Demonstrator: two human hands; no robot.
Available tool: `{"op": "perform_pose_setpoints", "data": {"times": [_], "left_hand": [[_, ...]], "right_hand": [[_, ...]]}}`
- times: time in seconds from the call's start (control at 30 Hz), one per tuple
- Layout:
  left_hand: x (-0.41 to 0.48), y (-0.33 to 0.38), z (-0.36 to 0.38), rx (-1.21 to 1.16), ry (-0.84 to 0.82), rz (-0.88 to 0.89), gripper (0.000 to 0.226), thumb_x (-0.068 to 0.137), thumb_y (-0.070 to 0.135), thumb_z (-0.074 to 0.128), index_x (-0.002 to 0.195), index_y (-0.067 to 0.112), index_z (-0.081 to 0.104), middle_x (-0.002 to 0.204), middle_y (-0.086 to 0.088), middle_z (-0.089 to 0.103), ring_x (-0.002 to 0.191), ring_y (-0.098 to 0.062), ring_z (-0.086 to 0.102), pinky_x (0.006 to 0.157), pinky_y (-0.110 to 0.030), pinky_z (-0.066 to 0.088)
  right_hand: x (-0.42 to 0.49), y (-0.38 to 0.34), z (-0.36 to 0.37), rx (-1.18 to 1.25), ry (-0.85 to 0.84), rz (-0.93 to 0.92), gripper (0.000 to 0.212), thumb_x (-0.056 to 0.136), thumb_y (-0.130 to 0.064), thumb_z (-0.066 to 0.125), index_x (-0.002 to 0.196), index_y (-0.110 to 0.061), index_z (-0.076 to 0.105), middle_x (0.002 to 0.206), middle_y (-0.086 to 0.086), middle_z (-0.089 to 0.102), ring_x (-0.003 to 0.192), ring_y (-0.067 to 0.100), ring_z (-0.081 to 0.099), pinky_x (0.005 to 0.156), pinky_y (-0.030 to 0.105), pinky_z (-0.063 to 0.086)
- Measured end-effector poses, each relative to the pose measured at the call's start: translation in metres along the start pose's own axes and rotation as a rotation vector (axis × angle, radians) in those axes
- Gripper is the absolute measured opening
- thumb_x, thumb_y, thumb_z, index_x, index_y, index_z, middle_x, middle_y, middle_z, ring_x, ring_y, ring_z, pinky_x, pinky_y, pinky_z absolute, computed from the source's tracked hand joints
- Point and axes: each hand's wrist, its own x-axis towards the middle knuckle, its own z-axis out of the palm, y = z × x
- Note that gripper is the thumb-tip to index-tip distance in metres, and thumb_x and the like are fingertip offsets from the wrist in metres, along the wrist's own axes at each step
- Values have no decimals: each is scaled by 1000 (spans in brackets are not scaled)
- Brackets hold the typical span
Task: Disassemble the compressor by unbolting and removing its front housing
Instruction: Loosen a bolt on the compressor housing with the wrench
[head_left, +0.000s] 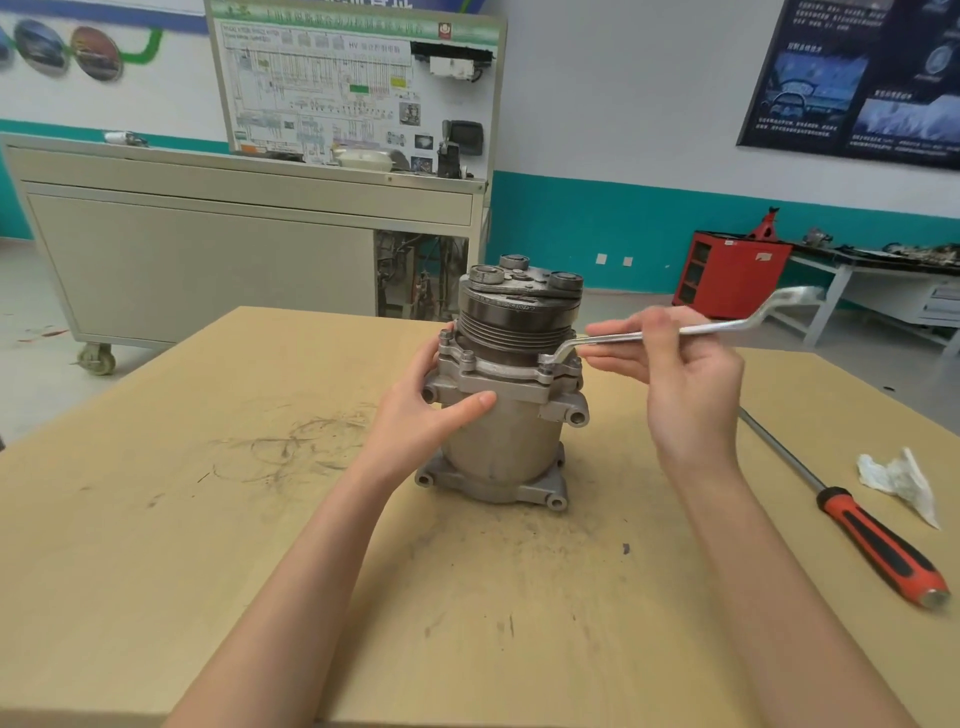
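Note:
A grey metal compressor (506, 441) stands upright on the wooden table (208, 519), its dark pulley (519, 317) on top. The front housing flange (498, 371) sits just below the pulley, with bolts around its rim. My left hand (426, 410) grips the compressor body from the left, thumb across the front. My right hand (675, 364) holds the shaft of a silver offset ring spanner (727, 326). The spanner's ring end sits on a bolt (548, 361) at the flange's right front.
A red-handled screwdriver (878, 540) lies on the table to the right, beside a crumpled white rag (898, 478). Behind the table stand a grey wheeled training cabinet (234, 249), a red tool cabinet (732, 273) and a cluttered bench (883, 260).

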Motion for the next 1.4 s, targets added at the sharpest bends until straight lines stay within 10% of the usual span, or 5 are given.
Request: {"op": "perform_pose_setpoints", "data": {"times": [0.23,0.73,0.9,1.2,1.4], "left_hand": [[-1,0,1,23,23,1,80,78,39,76,146,40,35,141,17,49,130,-3,41,109,-31,37],[1,-2,1,32,28,-8,81,77,40,76,146,43,33,144,18,45,130,-3,40,104,-28,36],[-2,2,0,27,24,-8,74,68,52,77,129,62,35,125,40,46,113,26,39,98,-17,37],[-2,3,2,27,28,-8,77,76,41,76,143,40,38,143,15,47,130,-5,42,111,-38,38],[-2,3,2,8,15,11,78,79,37,76,146,37,37,140,12,52,129,-9,47,109,-44,41]], "right_hand": [[-38,0,11,-325,-41,-326,16,96,-27,47,99,-17,58,96,-5,67,87,14,71,72,34,59],[37,46,-6,684,-77,611,32,103,-21,34,79,-9,52,78,13,72,62,16,68,57,21,55],[18,23,-4,449,23,338,32,103,-23,34,81,-7,52,82,15,73,69,25,71,60,25,56],[-29,-8,15,-216,6,-231,12,97,-24,45,92,-28,55,90,-2,69,80,13,71,69,32,59],[-34,7,13,174,66,-39,21,101,-11,34,86,-13,49,86,6,71,71,25,71,64,26,57]]}}
